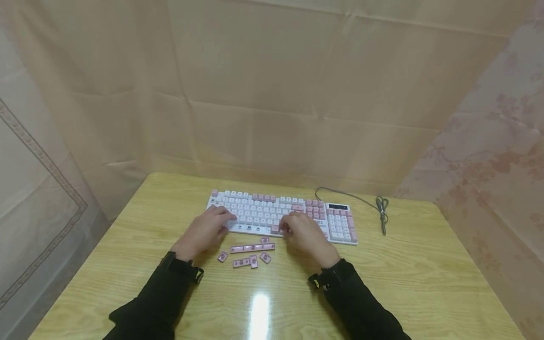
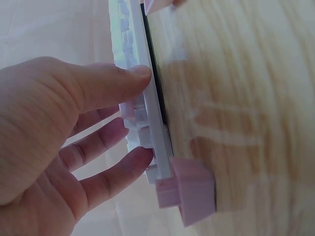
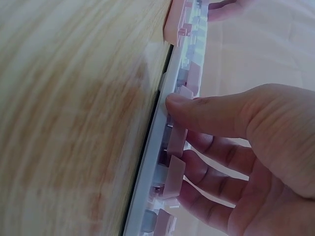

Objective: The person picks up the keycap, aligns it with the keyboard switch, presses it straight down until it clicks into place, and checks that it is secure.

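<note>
A white-and-pink keyboard [image 1: 263, 218] lies near the table's far edge. My left hand [image 1: 208, 226] rests at its left end. In the left wrist view its thumb lies on the front rim [image 2: 156, 93], with loosely bent fingers touching the keys. At the bottom row, right of a pink keycap [image 1: 275, 228], my right hand [image 1: 303, 232] works with curled fingers. In the right wrist view the thumb is at the front edge and the fingertips are behind pink keycaps [image 3: 176, 140], pinching one. Bare switches [image 1: 249, 228] show between the hands.
Several loose pink keycaps [image 1: 241, 263] lie on the wooden table [image 1: 382, 283] before the keyboard, around a long pink space bar [image 1: 250, 248]. A grey cable [image 1: 382, 208], bundled, lies to the right. Beige cloth [image 1: 272, 104] hangs behind the table.
</note>
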{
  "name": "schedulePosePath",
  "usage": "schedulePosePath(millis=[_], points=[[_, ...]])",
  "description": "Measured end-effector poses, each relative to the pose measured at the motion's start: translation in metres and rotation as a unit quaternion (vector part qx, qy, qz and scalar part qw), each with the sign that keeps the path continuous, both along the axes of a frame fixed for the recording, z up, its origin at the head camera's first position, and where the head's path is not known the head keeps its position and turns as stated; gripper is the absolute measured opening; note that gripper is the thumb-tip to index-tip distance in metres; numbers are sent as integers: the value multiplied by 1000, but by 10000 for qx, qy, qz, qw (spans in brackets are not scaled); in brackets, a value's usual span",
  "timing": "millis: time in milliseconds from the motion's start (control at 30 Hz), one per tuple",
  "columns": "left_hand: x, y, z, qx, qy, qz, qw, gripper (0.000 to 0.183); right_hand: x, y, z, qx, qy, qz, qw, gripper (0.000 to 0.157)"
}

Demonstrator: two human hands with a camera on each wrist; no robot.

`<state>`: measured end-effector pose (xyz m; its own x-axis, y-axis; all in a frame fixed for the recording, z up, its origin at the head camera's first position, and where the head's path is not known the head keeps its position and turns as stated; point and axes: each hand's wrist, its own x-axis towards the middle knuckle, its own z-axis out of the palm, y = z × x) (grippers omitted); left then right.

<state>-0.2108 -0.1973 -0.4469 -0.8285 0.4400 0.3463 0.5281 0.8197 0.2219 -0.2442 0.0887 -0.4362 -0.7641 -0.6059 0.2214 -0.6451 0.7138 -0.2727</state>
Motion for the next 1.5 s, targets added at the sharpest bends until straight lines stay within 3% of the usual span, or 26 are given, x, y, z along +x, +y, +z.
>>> schedulePosePath(millis=[267,533,1000,1500], points=[[0,-1,1,-58,-46,68,9999,30,-1,0,1,-86,125,119,9998,22],[-1,-1,-1,23,-92,-29,10000,30,0,3,1,-18,23,74,10000,24],[1,-2,-2,202,-286,159,9993,33,-1,4,1,-14,-139,82,9999,25],[1,-1,3,155,-290,117,9994,28,-1,6,8,133,-174,68,9997,25]])
